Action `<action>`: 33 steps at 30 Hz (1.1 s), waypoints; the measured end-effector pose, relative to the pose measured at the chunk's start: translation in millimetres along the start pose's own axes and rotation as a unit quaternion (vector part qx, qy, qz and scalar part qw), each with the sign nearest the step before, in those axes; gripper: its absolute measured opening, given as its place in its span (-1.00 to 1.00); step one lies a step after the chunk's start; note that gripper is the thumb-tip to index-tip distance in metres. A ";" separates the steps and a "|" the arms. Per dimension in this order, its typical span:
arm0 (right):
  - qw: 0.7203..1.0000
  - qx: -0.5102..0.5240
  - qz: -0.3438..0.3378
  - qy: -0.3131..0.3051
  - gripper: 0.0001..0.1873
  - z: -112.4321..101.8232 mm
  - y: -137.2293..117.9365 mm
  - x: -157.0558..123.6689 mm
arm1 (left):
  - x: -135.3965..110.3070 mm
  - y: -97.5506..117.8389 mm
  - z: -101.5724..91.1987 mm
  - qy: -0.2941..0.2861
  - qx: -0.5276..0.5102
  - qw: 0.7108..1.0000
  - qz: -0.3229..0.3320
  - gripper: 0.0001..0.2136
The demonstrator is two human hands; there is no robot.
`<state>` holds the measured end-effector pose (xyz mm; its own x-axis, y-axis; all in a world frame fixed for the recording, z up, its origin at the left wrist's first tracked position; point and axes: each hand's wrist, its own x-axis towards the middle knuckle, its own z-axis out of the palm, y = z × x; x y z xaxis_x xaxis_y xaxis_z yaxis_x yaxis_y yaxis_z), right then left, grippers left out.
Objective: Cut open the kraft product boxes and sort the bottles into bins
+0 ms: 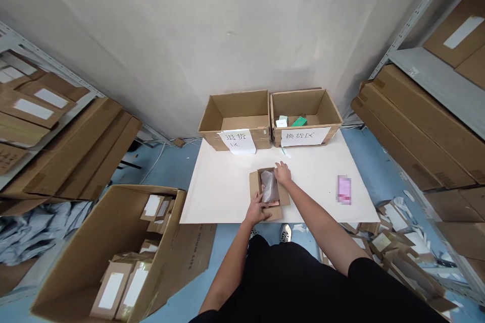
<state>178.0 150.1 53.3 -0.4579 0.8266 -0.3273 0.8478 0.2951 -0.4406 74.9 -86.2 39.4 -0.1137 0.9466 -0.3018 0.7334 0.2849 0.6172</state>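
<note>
Left hand (258, 209) near, right hand (282, 174) far, both touching the open box (254, 182), bag (269, 185) inside, whether gripping I can't tell!

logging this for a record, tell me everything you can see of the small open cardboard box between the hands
The small cardboard box is plain brown, its top open and flaps spread outward. A crumpled, translucent bag, apparently plastic, lies inside. The box sits on the white tabletop, by the edge nearest the person. The left hand touches its near left part, the right hand its far right corner. Its underside is hidden.
</note>
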 end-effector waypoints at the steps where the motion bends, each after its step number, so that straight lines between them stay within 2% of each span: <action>1: 1.000 0.008 0.006 0.018 -0.44 -2.7 -2.1 2.7 | 0.4 -0.2 0.2 -0.001 0.007 1.000 0.000 -0.68; 3: 0.999 0.020 0.030 0.031 -0.44 -7.9 -7.6 8.9 | 1.0 -0.4 1.9 -0.005 0.033 0.999 0.000 -0.65; 6: 0.996 0.040 0.080 0.009 -0.37 -12.1 -15.6 16.5 | 1.3 0.3 7.6 -0.012 0.084 0.996 0.000 -0.59; 9: 0.991 0.063 0.113 0.021 -0.25 -11.6 -19.6 14.7 | 1.8 0.8 13.3 0.004 0.127 0.992 -0.005 -0.62; 12: 0.986 0.081 0.079 0.119 -0.19 -9.1 -19.2 0.1 | 5.3 -4.1 12.9 0.045 0.158 0.986 -0.008 -0.73; 15: 0.968 0.123 0.029 0.215 -0.29 -1.5 -17.8 -23.1 | 12.6 -18.2 5.8 0.077 0.172 0.982 0.008 -0.80; 17: 0.953 0.181 -0.038 0.239 -0.39 10.7 -19.9 -38.2 | 17.6 -31.6 0.3 0.105 0.173 0.978 0.042 -0.83; 19: 0.939 0.232 -0.133 0.218 -0.50 29.0 -26.7 -48.6 | 20.7 -45.6 -4.0 0.142 0.173 0.972 0.077 -0.84; 21: 0.940 0.236 -0.181 0.167 -0.59 50.1 -38.8 -51.4 | 20.8 -58.4 -7.2 0.169 0.178 0.965 0.094 -0.86; 23: 0.959 0.203 -0.161 0.114 -0.59 69.6 -55.3 -46.2 | 17.6 -69.9 -10.7 0.181 0.180 0.962 0.094 -0.87; 26: 0.983 0.143 -0.108 0.042 -0.45 91.1 -85.4 -28.3 | 8.5 -87.0 -20.6 0.190 0.173 0.963 0.077 -0.81; 29: 0.989 0.096 -0.108 -0.009 -0.30 107.4 -118.7 -7.1 | -2.9 -108.1 -38.2 0.191 0.174 0.964 0.056 -0.81; 33: 0.993 0.045 -0.096 -0.046 -0.20 133.5 -164.2 15.2 | -18.4 -143.6 -68.3 0.179 0.176 0.967 0.031 -0.84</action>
<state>-3.9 50.3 9.0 -0.6352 0.7103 -0.3031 0.7169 0.3963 -0.5736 -74.1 -134.2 5.9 -0.2406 0.9699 0.0387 0.9221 0.2159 0.3211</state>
